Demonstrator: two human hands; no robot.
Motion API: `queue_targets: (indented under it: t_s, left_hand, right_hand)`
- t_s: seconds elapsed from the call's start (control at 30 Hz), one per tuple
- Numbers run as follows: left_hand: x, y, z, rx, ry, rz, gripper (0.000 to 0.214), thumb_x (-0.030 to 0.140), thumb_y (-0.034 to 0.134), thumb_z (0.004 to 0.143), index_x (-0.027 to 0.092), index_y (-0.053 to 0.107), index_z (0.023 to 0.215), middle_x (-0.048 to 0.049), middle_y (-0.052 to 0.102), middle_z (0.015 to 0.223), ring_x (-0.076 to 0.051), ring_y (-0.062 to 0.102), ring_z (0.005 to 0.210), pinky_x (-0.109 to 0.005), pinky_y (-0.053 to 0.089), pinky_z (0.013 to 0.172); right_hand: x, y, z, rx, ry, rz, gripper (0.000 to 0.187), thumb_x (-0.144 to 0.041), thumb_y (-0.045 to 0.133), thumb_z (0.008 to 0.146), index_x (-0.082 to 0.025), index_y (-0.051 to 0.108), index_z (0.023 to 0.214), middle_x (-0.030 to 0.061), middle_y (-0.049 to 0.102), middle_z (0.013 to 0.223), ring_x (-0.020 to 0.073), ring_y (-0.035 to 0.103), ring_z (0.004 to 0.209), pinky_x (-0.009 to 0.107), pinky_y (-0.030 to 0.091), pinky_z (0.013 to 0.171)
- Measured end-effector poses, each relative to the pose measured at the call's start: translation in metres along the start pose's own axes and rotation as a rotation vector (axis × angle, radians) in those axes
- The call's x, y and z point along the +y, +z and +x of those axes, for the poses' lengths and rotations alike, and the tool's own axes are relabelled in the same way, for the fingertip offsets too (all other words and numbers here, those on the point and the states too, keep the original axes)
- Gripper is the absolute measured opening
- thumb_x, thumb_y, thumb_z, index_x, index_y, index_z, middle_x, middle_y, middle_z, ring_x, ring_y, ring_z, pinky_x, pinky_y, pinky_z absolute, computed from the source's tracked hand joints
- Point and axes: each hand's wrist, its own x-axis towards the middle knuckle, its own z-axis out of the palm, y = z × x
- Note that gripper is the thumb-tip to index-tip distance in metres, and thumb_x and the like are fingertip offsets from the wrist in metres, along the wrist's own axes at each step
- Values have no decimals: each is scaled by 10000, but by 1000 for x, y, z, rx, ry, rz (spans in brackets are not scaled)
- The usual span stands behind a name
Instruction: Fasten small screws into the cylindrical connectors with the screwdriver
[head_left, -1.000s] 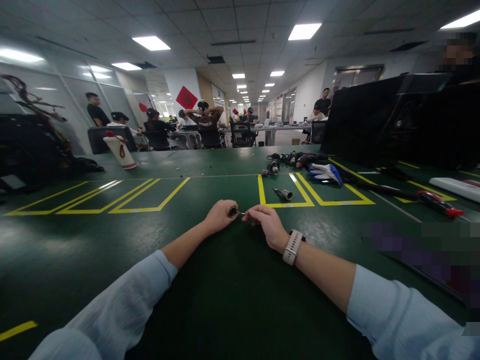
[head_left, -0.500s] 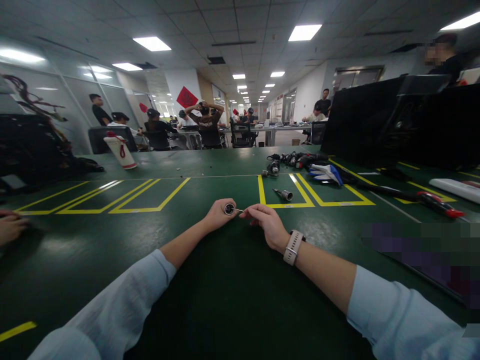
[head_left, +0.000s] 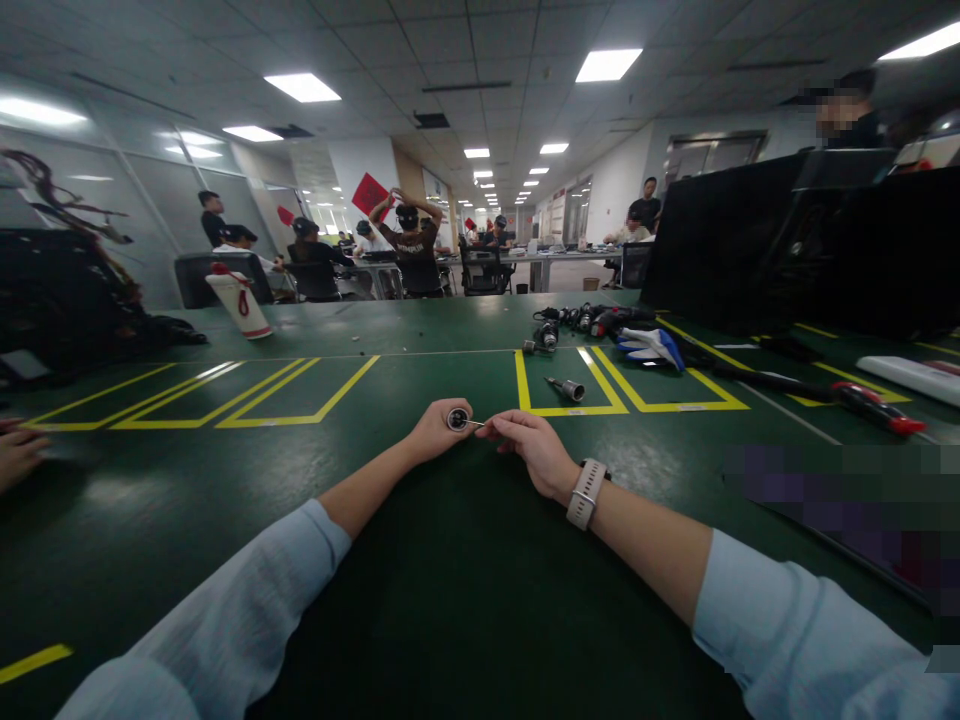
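My left hand is closed around a small round metal connector, its open end facing me. My right hand pinches a thin metal pin whose tip touches the connector's face. Both hands rest on the dark green table near its middle. A light watch sits on my right wrist.
A loose metal connector lies inside a yellow-taped box beyond my hands. More connectors, a blue-white glove and a red-handled tool lie at right. A white cup stands far left. Another person's hand rests at the left edge.
My hands have barely shifted; the connector turned slightly toward me and the pin stays at its face. A neighbouring person's hand came in at the left edge.
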Motion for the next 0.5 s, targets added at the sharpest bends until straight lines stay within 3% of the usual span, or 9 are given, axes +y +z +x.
queue_targets:
  t_s: [0.23,0.37,0.5]
  left_hand:
    - [-2,1,0,40,-44,-99,227,311,629,650,135,487,632,45,472,562,-68,413,509,-177,354,466]
    - [-5,1,0,73,-30,18,200,303,611,668,142,498,637,47,470,565,-77,420,518,-183,355,475]
    - [-5,0,0,32,9,159,162,279,594,679,144,517,633,39,486,581,-90,441,545,-195,353,498]
  right_hand:
    - [3,-1,2,-1,-1,37,163,-332,600,702,-184,643,753,47,687,802,185,565,819,322,378,710]
    - [1,2,0,20,-15,9,159,-332,601,699,-183,639,740,49,685,797,180,559,792,313,373,686]
    - [-2,3,-1,27,-17,-25,152,-326,595,707,-186,636,748,50,678,819,181,555,804,317,375,687]
